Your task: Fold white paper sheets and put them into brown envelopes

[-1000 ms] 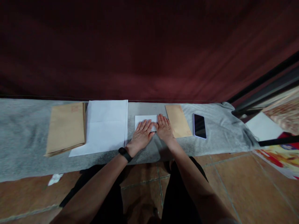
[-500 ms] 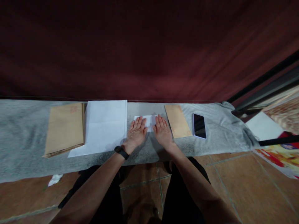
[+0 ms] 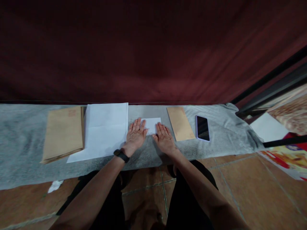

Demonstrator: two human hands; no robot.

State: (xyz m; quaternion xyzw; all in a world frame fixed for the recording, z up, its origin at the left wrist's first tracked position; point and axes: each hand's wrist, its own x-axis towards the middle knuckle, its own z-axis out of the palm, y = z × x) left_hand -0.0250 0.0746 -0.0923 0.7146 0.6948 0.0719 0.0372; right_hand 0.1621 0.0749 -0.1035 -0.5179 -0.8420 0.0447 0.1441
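A small folded sheet of white paper (image 3: 151, 125) lies flat on the grey cloth between my hands. My left hand (image 3: 136, 132) is spread palm down at its left edge, fingers stretched out. At its lower right corner, my right hand (image 3: 164, 137) lies flat with the fingers extended and the thumb out to the left. To the left is a stack of large white sheets (image 3: 106, 131). A single brown envelope (image 3: 181, 124) rests to the right of my right hand.
A pile of brown envelopes (image 3: 63, 132) sits left of the white sheets. Right of the single envelope lies a phone (image 3: 202, 128) with a dark screen. A dark red curtain (image 3: 153, 64) hangs behind the grey cloth (image 3: 230, 137). A crumpled white scrap (image 3: 55, 186) is on the tiled floor.
My left hand has slid left and my right hand has drawn down toward me, uncovering more of the small folded paper. The view has shifted slightly.
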